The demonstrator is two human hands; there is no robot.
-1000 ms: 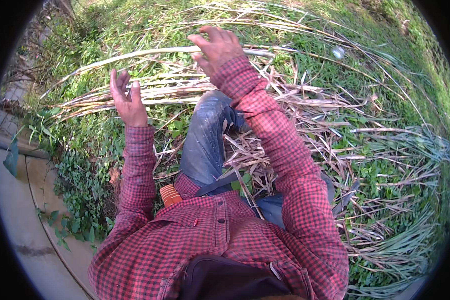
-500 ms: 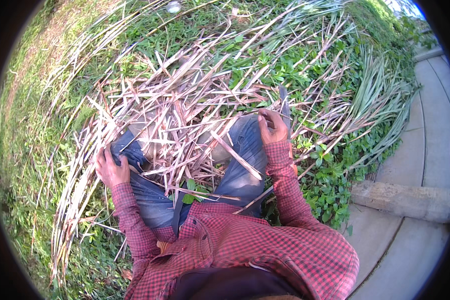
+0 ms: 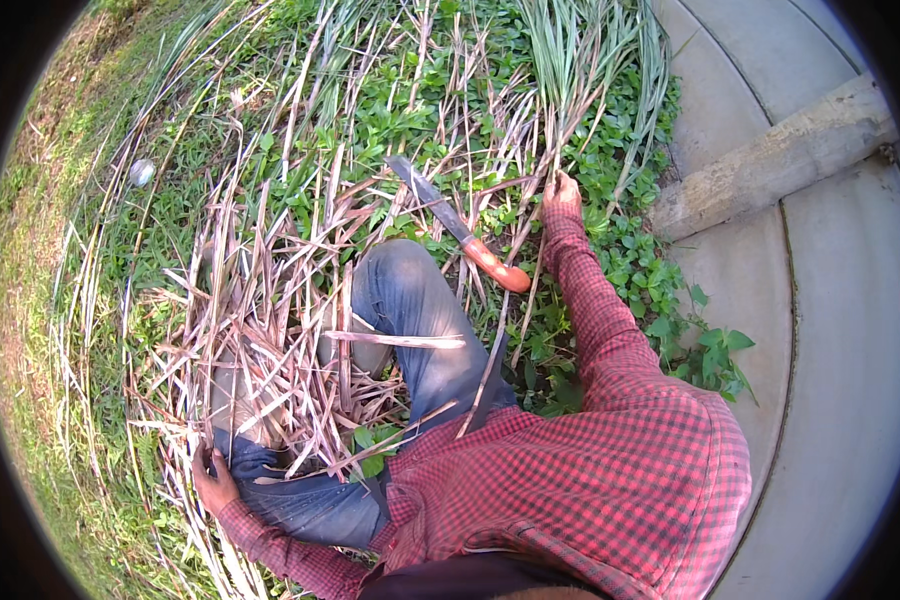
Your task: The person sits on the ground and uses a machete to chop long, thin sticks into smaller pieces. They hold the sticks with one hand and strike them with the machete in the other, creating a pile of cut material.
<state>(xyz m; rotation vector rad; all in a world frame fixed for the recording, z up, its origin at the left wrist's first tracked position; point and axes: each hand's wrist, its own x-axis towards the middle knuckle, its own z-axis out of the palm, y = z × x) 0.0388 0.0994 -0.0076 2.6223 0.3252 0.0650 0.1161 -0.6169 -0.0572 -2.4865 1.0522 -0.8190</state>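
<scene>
To the right, my right hand (image 3: 562, 192) is reached forward, its fingers closed at the lower ends of long stalks (image 3: 570, 110) with green, blade-like leaves. My left hand (image 3: 216, 486) rests beside my bent left knee, fingers loosely apart, near pale stripped stalks (image 3: 235, 570) along that leg; nothing shows in its grasp. Between my hands, a heap of dry brown leaf strips (image 3: 300, 360) covers my lap and shins. A machete (image 3: 480, 255) with an orange handle and dark blade lies just beyond my right knee, touched by neither hand.
On the right, a concrete slab (image 3: 710, 290) has a rounded concrete post (image 3: 770, 160) lying across it. Low leafy plants (image 3: 660, 300) grow along its edge. More long stalks (image 3: 90, 260) lie over the grass at left, near a small whitish, clear object (image 3: 142, 172).
My view has turned toward the right. My right hand has moved from beside the machete out to the leafy stalks and closed there. My left hand stays by the left knee.
</scene>
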